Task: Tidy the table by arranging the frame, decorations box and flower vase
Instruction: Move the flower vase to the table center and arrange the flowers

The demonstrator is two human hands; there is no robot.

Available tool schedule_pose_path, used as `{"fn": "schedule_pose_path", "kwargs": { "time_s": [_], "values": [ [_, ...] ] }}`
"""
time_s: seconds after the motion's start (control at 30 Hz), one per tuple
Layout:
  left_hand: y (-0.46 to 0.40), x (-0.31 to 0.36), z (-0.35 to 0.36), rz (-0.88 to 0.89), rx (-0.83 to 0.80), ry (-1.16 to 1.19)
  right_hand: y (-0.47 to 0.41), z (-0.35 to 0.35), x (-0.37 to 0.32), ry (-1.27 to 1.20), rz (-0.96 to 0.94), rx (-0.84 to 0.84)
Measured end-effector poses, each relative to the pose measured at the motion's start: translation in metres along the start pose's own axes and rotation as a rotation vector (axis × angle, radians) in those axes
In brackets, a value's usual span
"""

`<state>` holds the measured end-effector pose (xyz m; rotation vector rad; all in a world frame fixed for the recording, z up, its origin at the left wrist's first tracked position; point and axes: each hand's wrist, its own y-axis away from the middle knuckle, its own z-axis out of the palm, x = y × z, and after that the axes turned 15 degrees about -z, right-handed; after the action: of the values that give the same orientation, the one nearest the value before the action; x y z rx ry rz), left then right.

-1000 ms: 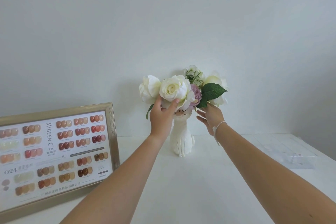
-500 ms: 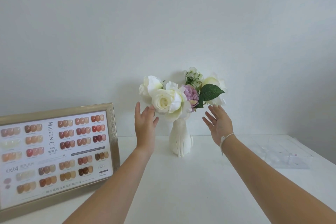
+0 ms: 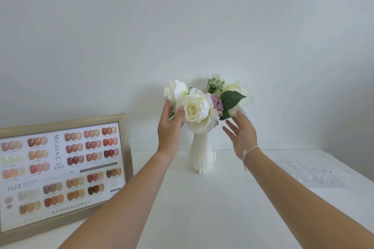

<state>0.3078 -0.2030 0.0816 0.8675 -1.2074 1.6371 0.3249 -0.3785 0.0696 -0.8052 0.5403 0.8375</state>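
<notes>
Frame (image 3: 62, 170) cut off at left.

— Any lettering I can read from here?

— Only on the frame (image 3: 62, 174) at my near left: its chart reads "MIGEEN C" running downward, and "024" at the lower left. Chinese characters line the bottom edge; the tiny captions under the swatches blur out.

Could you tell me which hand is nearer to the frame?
Left. The left hand is at the flowers, a little to the right of the frame; the right hand is beyond the vase, farther away.
</notes>
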Motion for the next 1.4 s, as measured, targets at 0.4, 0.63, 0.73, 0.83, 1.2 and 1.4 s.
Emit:
{"fn": "schedule_pose_path", "kwargs": {
  "time_s": [0.4, 0.63, 0.73, 0.83, 1.2, 1.4],
  "values": [
    [-0.01, 0.002, -0.017, -0.018, 0.068, 0.097, -0.003, -0.012, 0.001, 0.019, -0.019, 0.106],
    [-0.016, -0.019, -0.022, -0.399, 0.205, 0.396, -0.001, -0.009, 0.011, -0.02, 0.109, 0.127],
    [-0.016, -0.026, -0.018, -0.394, 0.126, 0.215, 0.002, -0.001, 0.018, 0.029, 0.134, 0.06],
    [-0.02, -0.019, -0.013, -0.3, 0.078, 0.133, -0.002, 0.009, 0.015, 0.059, 0.104, 0.012],
    [-0.02, -0.002, -0.008, -0.185, -0.03, 0.089, -0.002, 0.021, 0.009, 0.038, 0.04, -0.114],
    [-0.019, 0.01, -0.019, -0.208, -0.047, 0.112, -0.001, 0.007, 0.0, 0.066, 0.041, 0.009]
  ]
}}
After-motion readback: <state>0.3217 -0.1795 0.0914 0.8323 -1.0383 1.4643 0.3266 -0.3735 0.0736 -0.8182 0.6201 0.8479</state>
